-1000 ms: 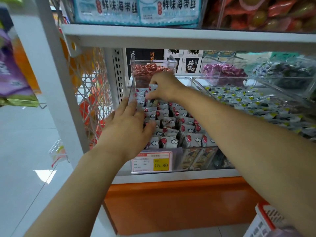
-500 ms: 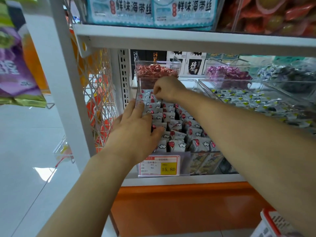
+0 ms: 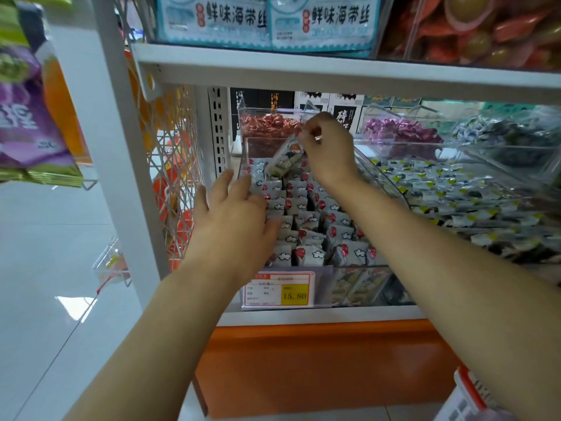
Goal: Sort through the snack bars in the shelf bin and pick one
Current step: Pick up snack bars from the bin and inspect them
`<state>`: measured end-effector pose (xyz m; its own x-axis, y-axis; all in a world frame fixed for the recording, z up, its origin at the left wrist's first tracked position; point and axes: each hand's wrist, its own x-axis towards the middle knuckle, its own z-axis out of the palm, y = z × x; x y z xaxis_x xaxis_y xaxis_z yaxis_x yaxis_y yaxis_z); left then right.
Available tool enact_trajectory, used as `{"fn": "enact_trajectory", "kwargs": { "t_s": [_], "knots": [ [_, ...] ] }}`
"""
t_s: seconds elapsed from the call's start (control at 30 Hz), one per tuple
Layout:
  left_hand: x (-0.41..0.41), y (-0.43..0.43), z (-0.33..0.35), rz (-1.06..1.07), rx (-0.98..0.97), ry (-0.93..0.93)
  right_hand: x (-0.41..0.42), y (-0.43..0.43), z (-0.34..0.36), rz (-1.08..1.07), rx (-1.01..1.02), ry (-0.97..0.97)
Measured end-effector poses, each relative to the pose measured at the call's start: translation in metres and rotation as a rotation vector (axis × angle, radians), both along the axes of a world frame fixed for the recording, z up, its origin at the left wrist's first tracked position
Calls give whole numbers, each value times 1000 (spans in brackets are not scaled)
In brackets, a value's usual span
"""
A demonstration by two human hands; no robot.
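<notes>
One bar [image 3: 287, 158] is pinched by the right hand [image 3: 326, 147] and lifted clear for picking. The left hand [image 3: 233, 220], fingers spread, is laid flat on the bin's [image 3: 358, 270] bars, seemingly to steady them.

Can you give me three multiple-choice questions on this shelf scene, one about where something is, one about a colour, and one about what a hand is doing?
1. Where is the price tag reading 15.80?
A. on the top shelf edge
B. on the front of the clear bin
C. on the floor

2. What colour is the panel below the shelf?
A. orange
B. blue
C. black

3. What is the right hand doing?
A. resting flat and empty
B. pinching one snack bar lifted above the rest
C. touching the tag

Answers:
1 B, the tag sits behind the bin's front wall.
2 A, it shows orange.
3 B, the bar hangs tilted from its fingertips, while the left hand lies spread on the packs.
</notes>
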<state>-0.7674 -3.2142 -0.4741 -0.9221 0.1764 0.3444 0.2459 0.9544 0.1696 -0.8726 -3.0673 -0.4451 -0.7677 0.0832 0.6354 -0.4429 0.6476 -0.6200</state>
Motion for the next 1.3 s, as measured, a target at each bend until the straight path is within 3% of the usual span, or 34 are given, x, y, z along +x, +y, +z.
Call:
{"fn": "enact_trajectory", "kwargs": {
  "t_s": [0.13,0.2,0.47,0.6,0.7,0.9,1.0,1.2,1.3],
  "knots": [
    [11,3,7,-2,151,284,42,18,1,-23,-317,65],
    [15,6,9,-28,269,303,66,28,-1,16,-419,28],
    [30,20,8,-183,734,-33,130,50,-17,204,-810,-218],
    [36,24,11,-206,1003,-156,141,55,-20,296,-912,-297],
    [34,23,11,-186,1250,-299,145,61,-18,338,-934,-338],
    [31,23,14,-276,1720,-510,149,67,-22,309,-773,-375],
    [29,22,14,-230,1828,-519,148,67,-23,361,-858,-411],
    [26,22,15,-168,2035,-639,147,64,-20,476,-1216,-540],
    [27,22,14,-197,2012,-660,146,65,-21,470,-1210,-520]
  ]
}}
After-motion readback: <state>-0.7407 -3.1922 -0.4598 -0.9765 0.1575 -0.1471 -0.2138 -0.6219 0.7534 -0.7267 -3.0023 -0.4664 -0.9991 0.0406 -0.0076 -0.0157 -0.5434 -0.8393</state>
